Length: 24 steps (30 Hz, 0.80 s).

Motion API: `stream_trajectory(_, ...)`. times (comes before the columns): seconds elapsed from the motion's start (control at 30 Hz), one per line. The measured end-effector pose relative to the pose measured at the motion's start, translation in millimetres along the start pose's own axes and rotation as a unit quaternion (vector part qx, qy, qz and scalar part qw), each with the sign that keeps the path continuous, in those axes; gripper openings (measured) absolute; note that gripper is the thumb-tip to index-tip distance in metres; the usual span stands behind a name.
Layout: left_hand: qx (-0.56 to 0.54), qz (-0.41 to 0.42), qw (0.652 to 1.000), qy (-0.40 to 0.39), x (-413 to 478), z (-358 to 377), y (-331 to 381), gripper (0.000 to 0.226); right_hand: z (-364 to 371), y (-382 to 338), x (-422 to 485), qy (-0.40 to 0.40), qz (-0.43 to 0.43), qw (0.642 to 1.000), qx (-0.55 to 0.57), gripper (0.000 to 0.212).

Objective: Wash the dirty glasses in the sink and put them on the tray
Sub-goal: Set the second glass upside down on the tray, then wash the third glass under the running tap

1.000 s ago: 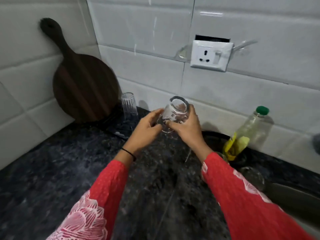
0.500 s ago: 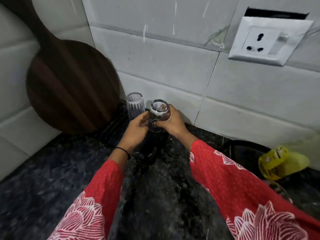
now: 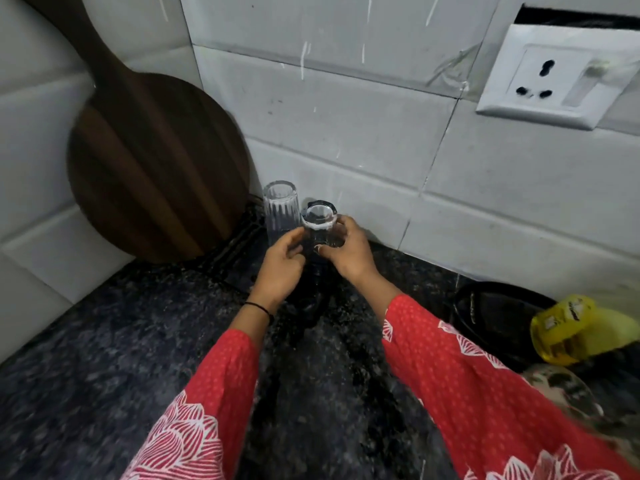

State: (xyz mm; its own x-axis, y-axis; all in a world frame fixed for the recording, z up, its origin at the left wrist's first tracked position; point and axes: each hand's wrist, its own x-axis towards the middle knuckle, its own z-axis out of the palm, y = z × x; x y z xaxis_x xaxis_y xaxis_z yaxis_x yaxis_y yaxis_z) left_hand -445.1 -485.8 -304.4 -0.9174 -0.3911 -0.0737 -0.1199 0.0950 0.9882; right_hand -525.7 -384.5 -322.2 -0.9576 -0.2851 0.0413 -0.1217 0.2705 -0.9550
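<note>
Both hands, left (image 3: pixel 282 263) and right (image 3: pixel 349 252), grip one upturned glass (image 3: pixel 320 225) just beside another glass (image 3: pixel 281 211); the tray (image 3: pixel 242 244) beneath is hard to make out.

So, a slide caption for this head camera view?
Both hands set a washed glass beside another upturned glass.

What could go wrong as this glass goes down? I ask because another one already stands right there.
1. The held glass is close beside the upturned ribbed glass; they could knock together and chip or topple.
2. Both hands grip clear glass that may be wet from washing, so it might slip.
3. The round wooden board leans on the wall just left of the glasses; a nudge could slide it onto them.
</note>
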Motion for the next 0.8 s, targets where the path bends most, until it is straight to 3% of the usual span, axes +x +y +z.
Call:
stream_trajectory(0.13, 0.004, 0.053, 0.991, 0.12, -26.7, 11.0, 11.7, 0.041, -5.9, -20.6, -37.0, 0.132, 0.019, 0.989, 0.069, 0.024)
stream_trajectory(0.23, -0.022, 0.1, 0.986, 0.132, -65.2, 25.2, 32.4, 0.032, -25.6, -40.8, -80.4, 0.164, 0.03, 0.977, 0.135, 0.017)
stream_trajectory(0.43, -0.057, 0.165, 0.981, 0.083, -163.9, 70.2, 64.0, 0.03, -111.8, -60.1, -202.4, 0.179, 0.011, 0.96, 0.217, 0.021)
stream_trajectory(0.6, -0.036, 0.186, 0.98, -0.068, -237.0, 135.7, 51.9, 0.024, -183.1, -20.9, -289.0, 0.289, -0.002, 0.935, 0.206, 0.026)
stream_trajectory(0.7, 0.006, 0.152, 0.977, -0.151, -244.0, 176.3, 29.3, 0.048, -219.3, 8.2, -318.3, 0.372, 0.024, 0.912, 0.172, 0.034)
stream_trajectory(0.8, 0.07, 0.101, 0.979, -0.165, -229.0, 206.1, 6.2, 0.086, -239.4, 29.2, -333.6, 0.406, 0.053, 0.901, 0.14, 0.034)
